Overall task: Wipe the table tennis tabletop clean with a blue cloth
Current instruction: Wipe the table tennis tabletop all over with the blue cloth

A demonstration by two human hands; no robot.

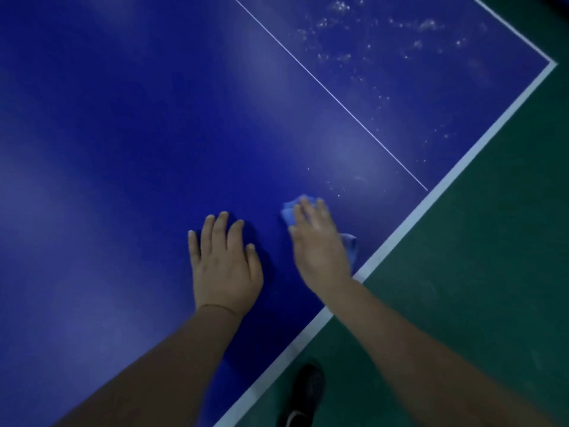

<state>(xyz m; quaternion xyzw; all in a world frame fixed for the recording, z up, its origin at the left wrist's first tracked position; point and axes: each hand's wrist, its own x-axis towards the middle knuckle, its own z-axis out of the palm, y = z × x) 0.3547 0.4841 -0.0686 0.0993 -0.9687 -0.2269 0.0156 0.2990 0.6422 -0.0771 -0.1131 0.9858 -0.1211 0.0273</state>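
The dark blue table tennis tabletop [129, 143] fills most of the view, with a thin white centre line [326, 90] and a white border [480, 143] along its near edge. My right hand [318, 241] presses flat on a light blue cloth [289, 212] close to that edge; the cloth shows past the fingertips and beside the wrist. My left hand [223, 260] rests flat on the bare tabletop just left of it, fingers spread. White dust specks [381, 41] lie scattered over the far right part of the table, beyond the centre line.
Green floor [492, 272] lies to the right of the table edge. A black shoe [306, 396] stands on the floor below the edge. The table corner [552, 64] is at the upper right.
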